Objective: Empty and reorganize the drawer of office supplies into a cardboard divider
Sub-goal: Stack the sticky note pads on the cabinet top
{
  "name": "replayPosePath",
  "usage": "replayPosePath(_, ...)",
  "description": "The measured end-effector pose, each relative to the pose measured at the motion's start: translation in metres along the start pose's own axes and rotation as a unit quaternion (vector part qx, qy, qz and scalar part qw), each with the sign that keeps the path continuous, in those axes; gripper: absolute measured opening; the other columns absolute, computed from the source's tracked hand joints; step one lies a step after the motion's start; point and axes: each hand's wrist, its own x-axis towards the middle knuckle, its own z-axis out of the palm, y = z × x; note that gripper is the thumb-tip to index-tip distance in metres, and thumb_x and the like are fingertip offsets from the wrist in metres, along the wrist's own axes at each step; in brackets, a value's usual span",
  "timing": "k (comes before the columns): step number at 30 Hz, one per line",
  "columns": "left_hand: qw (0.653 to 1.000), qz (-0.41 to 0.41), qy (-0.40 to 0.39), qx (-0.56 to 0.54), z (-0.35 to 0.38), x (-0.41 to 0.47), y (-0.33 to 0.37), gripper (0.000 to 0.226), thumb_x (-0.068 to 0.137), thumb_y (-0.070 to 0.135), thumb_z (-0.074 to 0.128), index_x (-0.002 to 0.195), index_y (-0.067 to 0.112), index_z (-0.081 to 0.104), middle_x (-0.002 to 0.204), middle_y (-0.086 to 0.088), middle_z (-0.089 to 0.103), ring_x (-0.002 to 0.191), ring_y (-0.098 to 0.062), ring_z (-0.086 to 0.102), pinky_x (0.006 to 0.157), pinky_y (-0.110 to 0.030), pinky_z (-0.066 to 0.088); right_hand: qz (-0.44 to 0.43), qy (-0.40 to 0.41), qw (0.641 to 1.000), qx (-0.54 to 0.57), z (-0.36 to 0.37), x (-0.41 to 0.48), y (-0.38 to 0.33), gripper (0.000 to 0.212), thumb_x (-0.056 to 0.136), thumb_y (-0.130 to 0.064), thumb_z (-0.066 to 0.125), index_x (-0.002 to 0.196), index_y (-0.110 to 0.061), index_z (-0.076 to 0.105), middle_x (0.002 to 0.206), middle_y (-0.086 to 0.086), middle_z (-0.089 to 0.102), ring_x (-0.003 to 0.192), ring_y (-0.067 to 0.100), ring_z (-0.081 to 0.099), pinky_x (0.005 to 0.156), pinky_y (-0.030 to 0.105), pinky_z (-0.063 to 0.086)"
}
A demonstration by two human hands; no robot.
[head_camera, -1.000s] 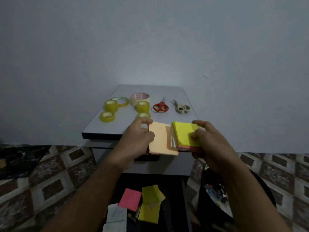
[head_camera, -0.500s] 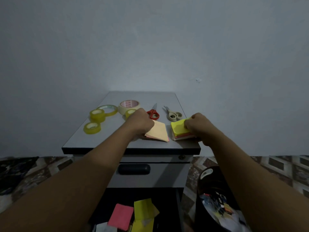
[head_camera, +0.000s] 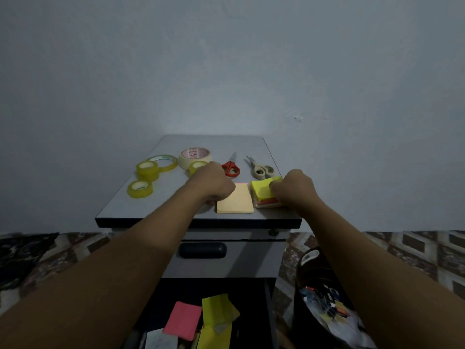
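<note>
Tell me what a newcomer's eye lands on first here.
The left hand grips a peach pad and the right hand a yellow-topped stack, side by side near the cabinet top's front edge. Behind them lie yellow tape rolls at left and red scissors in the middle.

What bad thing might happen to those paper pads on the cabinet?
1. The orange pad and the yellow-topped stack sit close to the front edge of the cabinet top, above the open drawer; a nudge may knock them down into it.
2. The stack's layers look uneven under the right hand, so it might fan out when released.
3. The red scissors lie just behind the left hand; reaching forward might bump them.
</note>
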Motion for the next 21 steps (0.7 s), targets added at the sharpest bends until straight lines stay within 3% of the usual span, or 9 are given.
replayPosePath(4,1.000,0.018,-0.018,0.001,-0.003,-0.009,-0.004,0.037,0.082,0.012,0.068,0.117,0.003,0.061,0.105,-0.017,0.068,0.095,-0.031,0.069,0.083,-0.043,0.058,0.005,0.016,1.000,-0.004,-0.001,-0.004,0.003,0.025,0.088,-0.021,0.057,0.071,-0.012,0.041,0.074,0.005,0.047,0.069,0.020,0.047,0.050,0.027,0.030)
replayPosePath(9,0.998,0.031,-0.028,-0.038,-0.002,-0.014,-0.024,0.056,0.075,0.020,0.077,0.127,0.017,0.056,0.109,-0.009,0.066,0.095,-0.023,0.066,0.076,-0.033,0.055,-0.004,-0.001,1.000,0.025,-0.008,-0.011,0.012,0.023,0.089,-0.026,0.057,0.077,-0.007,0.049,0.076,0.006,0.048,0.080,0.028,0.050,0.055,0.031,0.035)
replayPosePath(11,0.996,0.030,-0.021,-0.081,-0.002,-0.017,-0.031,0.049,0.076,0.022,0.076,0.121,0.022,0.058,0.105,-0.008,0.069,0.090,-0.022,0.068,0.076,-0.033,0.055,-0.016,-0.006,0.999,0.032,-0.008,-0.017,0.018,0.029,0.091,-0.029,0.057,0.104,-0.003,0.060,0.099,0.012,0.058,0.097,0.031,0.055,0.073,0.036,0.046)
replayPosePath(13,0.992,0.034,-0.012,-0.123,-0.005,-0.025,-0.040,0.045,0.073,0.026,0.071,0.116,0.025,0.059,0.099,-0.007,0.071,0.085,-0.022,0.068,0.078,-0.037,0.056,-0.024,0.009,0.999,0.044,-0.008,-0.022,0.024,0.051,0.092,-0.033,0.058,0.132,-0.003,0.052,0.128,0.014,0.057,0.117,0.031,0.053,0.092,0.037,0.044)
replayPosePath(14,0.989,0.038,-0.003,-0.143,-0.008,-0.031,-0.046,0.044,0.072,0.028,0.069,0.115,0.025,0.060,0.096,-0.005,0.071,0.082,-0.021,0.068,0.078,-0.038,0.057,-0.030,0.030,0.998,0.053,-0.009,-0.027,0.026,0.054,0.092,-0.033,0.058,0.137,-0.005,0.050,0.132,0.013,0.057,0.120,0.030,0.052,0.093,0.035,0.042)
replayPosePath(16,0.983,0.051,0.040,-0.171,-0.013,-0.047,-0.060,0.032,0.078,0.025,0.066,0.110,0.026,0.062,0.088,-0.001,0.072,0.075,-0.018,0.069,0.073,-0.039,0.059,-0.050,0.080,0.991,0.091,-0.014,-0.041,0.029,0.048,0.091,-0.029,0.059,0.134,-0.008,0.054,0.120,0.009,0.062,0.109,0.026,0.056,0.085,0.029,0.039)
replayPosePath(18,0.975,0.056,0.085,-0.197,-0.018,-0.068,-0.074,0.021,0.086,0.019,0.066,0.105,0.025,0.064,0.080,-0.002,0.071,0.069,-0.014,0.069,0.065,-0.036,0.058,-0.078,0.099,0.983,0.133,-0.017,-0.060,0.032,0.031,0.089,-0.024,0.060,0.118,-0.012,0.063,0.102,0.003,0.066,0.092,0.023,0.059,0.076,0.030,0.041)
replayPosePath(21,0.960,0.054,0.082,-0.262,-0.016,-0.103,-0.102,0.011,0.094,0.007,0.063,0.100,0.017,0.064,0.072,-0.006,0.069,0.054,-0.007,0.062,0.050,-0.021,0.049,-0.127,0.033,0.968,0.214,-0.009,-0.095,0.036,0.008,0.087,-0.016,0.062,0.087,-0.014,0.069,0.077,0.004,0.071,0.069,0.020,0.064,0.064,0.036,0.049)
